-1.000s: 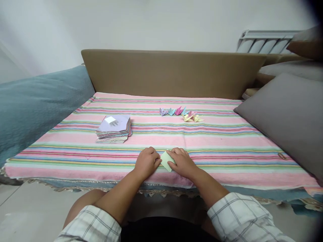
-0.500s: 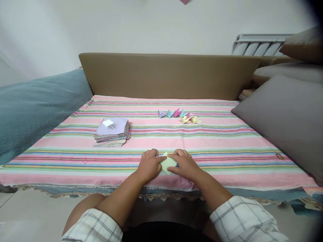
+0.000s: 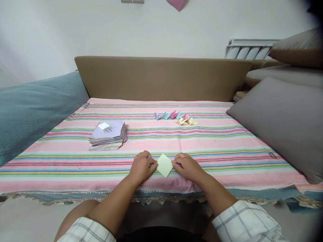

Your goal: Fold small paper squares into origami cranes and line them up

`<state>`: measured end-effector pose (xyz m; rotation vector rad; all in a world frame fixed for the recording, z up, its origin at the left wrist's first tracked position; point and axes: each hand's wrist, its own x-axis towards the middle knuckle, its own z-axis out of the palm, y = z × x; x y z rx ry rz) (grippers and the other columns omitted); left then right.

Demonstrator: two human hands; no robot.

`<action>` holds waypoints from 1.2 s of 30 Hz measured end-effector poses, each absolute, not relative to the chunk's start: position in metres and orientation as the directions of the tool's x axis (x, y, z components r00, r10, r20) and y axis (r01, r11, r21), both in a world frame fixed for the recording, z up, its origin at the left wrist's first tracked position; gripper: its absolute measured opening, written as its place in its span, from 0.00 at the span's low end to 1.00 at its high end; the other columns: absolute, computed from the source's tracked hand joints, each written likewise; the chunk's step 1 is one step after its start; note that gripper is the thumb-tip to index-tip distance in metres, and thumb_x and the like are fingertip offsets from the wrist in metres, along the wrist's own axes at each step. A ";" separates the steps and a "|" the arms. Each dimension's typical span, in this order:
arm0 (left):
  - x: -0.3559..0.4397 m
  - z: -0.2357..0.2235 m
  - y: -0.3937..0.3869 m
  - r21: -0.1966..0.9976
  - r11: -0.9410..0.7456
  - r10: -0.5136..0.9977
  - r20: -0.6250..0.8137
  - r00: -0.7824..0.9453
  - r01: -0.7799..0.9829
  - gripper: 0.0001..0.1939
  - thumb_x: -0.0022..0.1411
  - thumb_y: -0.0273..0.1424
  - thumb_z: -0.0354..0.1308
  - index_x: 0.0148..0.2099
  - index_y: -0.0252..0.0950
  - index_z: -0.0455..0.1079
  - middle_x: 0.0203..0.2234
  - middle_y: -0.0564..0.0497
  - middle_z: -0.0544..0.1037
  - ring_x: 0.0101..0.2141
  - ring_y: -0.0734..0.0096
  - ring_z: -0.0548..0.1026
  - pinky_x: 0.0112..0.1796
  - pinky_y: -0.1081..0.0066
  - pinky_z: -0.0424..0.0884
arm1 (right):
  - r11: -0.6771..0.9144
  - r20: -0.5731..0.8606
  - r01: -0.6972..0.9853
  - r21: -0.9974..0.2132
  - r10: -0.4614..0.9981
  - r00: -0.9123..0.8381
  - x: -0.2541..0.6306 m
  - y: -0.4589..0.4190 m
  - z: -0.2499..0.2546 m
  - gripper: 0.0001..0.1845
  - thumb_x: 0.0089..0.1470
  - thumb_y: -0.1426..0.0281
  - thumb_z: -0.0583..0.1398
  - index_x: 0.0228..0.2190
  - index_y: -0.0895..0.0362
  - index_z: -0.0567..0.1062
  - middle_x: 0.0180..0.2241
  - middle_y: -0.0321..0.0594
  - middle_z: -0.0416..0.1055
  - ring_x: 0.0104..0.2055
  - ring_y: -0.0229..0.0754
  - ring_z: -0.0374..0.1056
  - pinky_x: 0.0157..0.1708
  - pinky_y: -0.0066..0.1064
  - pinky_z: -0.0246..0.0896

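A pale green folded paper (image 3: 165, 166) lies as a diamond on the striped cloth (image 3: 108, 168), one point toward me. At its left corner, my left hand (image 3: 143, 167) is closed, thumb and index finger pinching the paper. The opposite corner sits between the thumb and fingertips of my right hand (image 3: 188, 166), which is closed as well. Farther back stand several folded paper cranes (image 3: 173, 115) in purple, blue, pink and yellow.
To the left is a stack of square paper (image 3: 111, 134) with a white plug adapter (image 3: 104, 127) on top. A grey cushion (image 3: 272, 124) leans at the right, and a blue-covered armrest (image 3: 42, 107) borders the left. Behind runs a brown backrest (image 3: 161, 79).
Both hands have drawn apart from the middle of the green paper to its side corners, uncovering the diamond. The camera view has shifted slightly.
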<state>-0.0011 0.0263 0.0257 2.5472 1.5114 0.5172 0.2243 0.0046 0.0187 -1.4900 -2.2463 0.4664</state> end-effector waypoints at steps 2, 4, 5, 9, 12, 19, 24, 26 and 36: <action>0.000 0.024 0.027 0.311 -0.463 0.884 0.230 0.407 0.830 0.09 0.55 0.34 0.55 0.35 0.41 0.76 0.31 0.50 0.68 0.35 0.67 0.67 0.36 0.67 0.60 | 0.352 0.144 0.803 -0.482 0.935 -0.323 0.220 0.006 0.020 0.12 0.56 0.67 0.53 0.31 0.55 0.76 0.33 0.41 0.68 0.39 0.42 0.61 0.39 0.32 0.56; 0.003 0.022 0.026 0.315 -0.440 0.895 0.235 0.380 0.841 0.12 0.53 0.33 0.56 0.41 0.42 0.74 0.32 0.50 0.69 0.36 0.65 0.67 0.38 0.66 0.60 | 0.318 0.152 0.825 -0.468 0.948 -0.279 0.215 0.007 0.019 0.11 0.54 0.64 0.56 0.33 0.55 0.75 0.32 0.41 0.68 0.38 0.43 0.61 0.38 0.32 0.55; 0.005 0.021 0.026 0.310 -0.431 0.899 0.232 0.373 0.847 0.14 0.53 0.32 0.56 0.43 0.43 0.73 0.33 0.50 0.68 0.37 0.65 0.67 0.39 0.65 0.59 | 0.302 0.158 0.836 -0.458 0.953 -0.258 0.212 0.007 0.018 0.11 0.53 0.63 0.57 0.35 0.55 0.75 0.33 0.41 0.67 0.38 0.43 0.61 0.38 0.33 0.55; 0.012 0.021 0.025 0.298 -0.406 0.913 0.187 0.364 0.864 0.19 0.52 0.30 0.54 0.48 0.47 0.70 0.34 0.50 0.68 0.38 0.63 0.66 0.41 0.63 0.58 | 0.271 0.176 0.850 -0.452 0.961 -0.213 0.202 0.009 0.010 0.17 0.49 0.62 0.60 0.41 0.54 0.73 0.35 0.43 0.66 0.39 0.45 0.60 0.40 0.36 0.54; 0.014 0.022 0.025 0.319 -0.391 0.920 0.163 0.356 0.863 0.21 0.51 0.29 0.53 0.49 0.48 0.69 0.34 0.51 0.67 0.39 0.63 0.66 0.42 0.62 0.57 | 0.280 0.197 0.813 -0.511 0.959 -0.206 0.197 0.010 0.008 0.15 0.47 0.66 0.61 0.39 0.55 0.72 0.38 0.42 0.67 0.41 0.46 0.60 0.42 0.36 0.54; 0.014 0.020 0.027 0.385 -0.378 0.926 0.165 0.340 0.842 0.25 0.49 0.28 0.55 0.52 0.46 0.66 0.37 0.51 0.66 0.42 0.62 0.65 0.44 0.61 0.56 | 0.281 0.196 0.633 -0.722 0.959 -0.202 0.195 0.007 0.011 0.12 0.50 0.72 0.55 0.39 0.54 0.67 0.38 0.38 0.71 0.41 0.44 0.65 0.39 0.35 0.58; 0.016 0.022 0.030 0.478 -0.329 0.944 0.179 0.277 0.814 0.10 0.57 0.39 0.52 0.35 0.43 0.73 0.33 0.52 0.67 0.39 0.66 0.66 0.42 0.63 0.58 | 0.145 0.105 0.398 -0.906 0.987 -0.121 0.199 0.014 0.000 0.16 0.51 0.68 0.54 0.44 0.53 0.66 0.37 0.38 0.71 0.37 0.41 0.68 0.36 0.33 0.61; 0.016 0.023 0.031 0.509 -0.317 0.948 0.172 0.267 0.800 0.12 0.58 0.39 0.52 0.29 0.40 0.72 0.32 0.53 0.68 0.37 0.68 0.67 0.41 0.65 0.58 | 0.104 0.074 0.328 -0.939 0.992 -0.103 0.200 0.018 -0.003 0.19 0.50 0.68 0.55 0.46 0.53 0.65 0.36 0.38 0.71 0.35 0.40 0.69 0.34 0.33 0.62; 0.008 0.027 0.031 0.484 -0.521 0.853 0.281 0.439 0.703 0.20 0.51 0.41 0.61 0.46 0.41 0.70 0.35 0.50 0.67 0.39 0.66 0.66 0.40 0.67 0.62 | -0.107 -0.125 0.251 -0.962 0.991 -0.055 0.201 0.019 0.004 0.11 0.47 0.69 0.56 0.36 0.55 0.67 0.33 0.37 0.70 0.24 0.35 0.66 0.19 0.26 0.62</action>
